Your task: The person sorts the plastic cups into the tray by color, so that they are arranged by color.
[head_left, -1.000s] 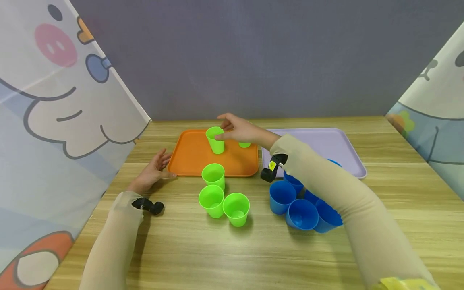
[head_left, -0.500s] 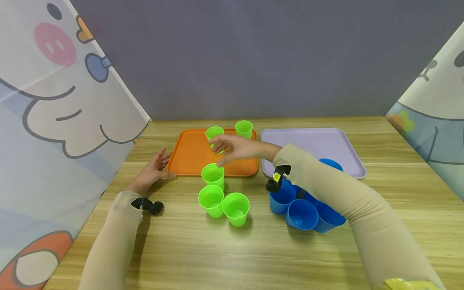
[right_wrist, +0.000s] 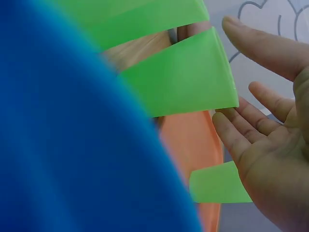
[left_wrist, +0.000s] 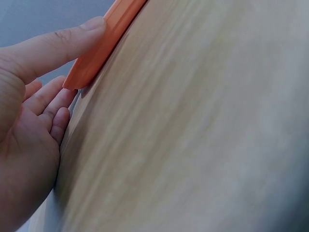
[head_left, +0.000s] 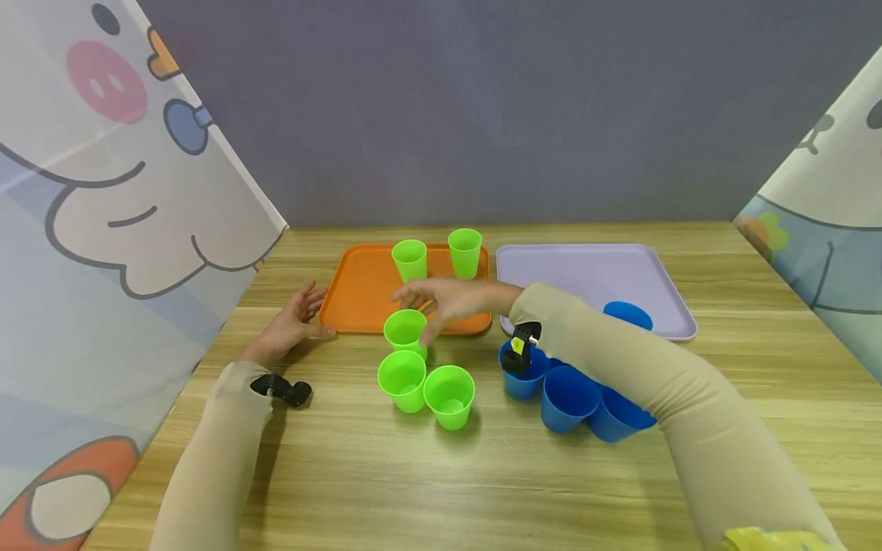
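Observation:
Two green cups [head_left: 409, 260] [head_left: 465, 252] stand upright on the orange tray [head_left: 358, 295]. Three more green cups stand on the table in front of it. My right hand [head_left: 441, 300] hovers open and holds nothing, its fingers spread just right of the rearmost table cup [head_left: 405, 330]. In the right wrist view the hand [right_wrist: 270, 145] is spread beside that green cup [right_wrist: 178, 82], and a blue cup [right_wrist: 63, 145] fills the foreground. My left hand [head_left: 296, 317] lies flat on the table. Its thumb [left_wrist: 58, 43] touches the tray's corner [left_wrist: 104, 46].
A cluster of blue cups [head_left: 568, 398] stands under my right forearm. Another blue cup [head_left: 627, 315] shows at the front of the lilac tray [head_left: 586, 268]. Cartoon-printed screens [head_left: 103, 229] close both sides, and a grey wall closes the back.
My right hand let go of a green cup on the orange tray and drew back toward me, to the nearest green cup on the table. The left hand has stayed put.

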A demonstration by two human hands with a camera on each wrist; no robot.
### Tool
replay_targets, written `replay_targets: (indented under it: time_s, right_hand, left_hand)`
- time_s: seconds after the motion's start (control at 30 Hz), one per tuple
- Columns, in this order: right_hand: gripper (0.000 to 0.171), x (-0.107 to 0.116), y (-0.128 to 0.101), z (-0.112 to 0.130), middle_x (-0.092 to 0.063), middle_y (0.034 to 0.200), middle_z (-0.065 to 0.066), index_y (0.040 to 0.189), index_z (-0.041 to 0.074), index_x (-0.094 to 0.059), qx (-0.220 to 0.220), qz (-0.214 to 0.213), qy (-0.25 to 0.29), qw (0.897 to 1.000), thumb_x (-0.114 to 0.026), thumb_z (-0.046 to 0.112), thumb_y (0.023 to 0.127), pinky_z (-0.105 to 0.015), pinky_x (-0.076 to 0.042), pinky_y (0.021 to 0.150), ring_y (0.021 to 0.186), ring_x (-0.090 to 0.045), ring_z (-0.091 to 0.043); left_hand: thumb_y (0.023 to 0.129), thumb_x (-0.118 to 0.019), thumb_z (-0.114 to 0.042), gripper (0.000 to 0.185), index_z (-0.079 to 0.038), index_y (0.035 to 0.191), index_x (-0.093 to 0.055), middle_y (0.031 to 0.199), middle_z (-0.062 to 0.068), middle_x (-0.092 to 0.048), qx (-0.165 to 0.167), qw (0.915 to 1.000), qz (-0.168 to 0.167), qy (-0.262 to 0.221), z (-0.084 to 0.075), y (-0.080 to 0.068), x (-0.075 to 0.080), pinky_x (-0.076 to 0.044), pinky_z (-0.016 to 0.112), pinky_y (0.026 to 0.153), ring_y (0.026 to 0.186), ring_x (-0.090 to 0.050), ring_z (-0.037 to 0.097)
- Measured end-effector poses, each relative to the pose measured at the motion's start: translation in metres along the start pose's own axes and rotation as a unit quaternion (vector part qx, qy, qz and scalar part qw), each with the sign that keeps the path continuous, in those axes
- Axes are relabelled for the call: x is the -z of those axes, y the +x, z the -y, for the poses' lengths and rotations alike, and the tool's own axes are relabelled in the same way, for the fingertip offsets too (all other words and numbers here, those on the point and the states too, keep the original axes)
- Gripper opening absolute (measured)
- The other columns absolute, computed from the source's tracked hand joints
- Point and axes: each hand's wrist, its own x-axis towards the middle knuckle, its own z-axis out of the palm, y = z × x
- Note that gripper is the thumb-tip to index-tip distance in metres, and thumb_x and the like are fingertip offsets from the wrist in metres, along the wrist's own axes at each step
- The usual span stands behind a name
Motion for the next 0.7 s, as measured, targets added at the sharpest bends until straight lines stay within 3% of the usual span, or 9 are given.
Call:
replay_targets:
  time_s: [0.2, 0.7]
  right_hand:
    - [0.081, -0.0034, 0.0004, 0.0031, -0.051, 0.142, -0.009, 0.147, 0.003, -0.043, -0.021, 0.008, -0.028, 0.999, -0.085, 0.007, 0.078, -0.036, -0.040, 0.109, 0.126, -0.048, -0.022]
    - [0.070, -0.0041, 0.0023, 0.0013, -0.056, 0.137, -0.008, 0.140, 0.001, -0.050, -0.024, 0.012, -0.053, 0.998, -0.084, 0.009, 0.079, -0.036, -0.041, 0.108, 0.124, -0.051, -0.022]
  left_hand:
    - [0.082, -0.073, 0.010, 0.114, -0.005, 0.158, 0.012, 0.164, 0.021, -0.009, -0.001, 1.0000, 0.001, 0.000, 0.0002, 0.0007, 0.0001, -0.012, 0.056, 0.118, 0.148, -0.013, 0.042]
    - [0.081, -0.072, 0.013, 0.115, -0.004, 0.157, 0.012, 0.164, 0.022, -0.009, -0.005, 0.9999, 0.003, -0.010, 0.0018, 0.0028, 0.0012, -0.011, 0.055, 0.119, 0.148, -0.012, 0.041]
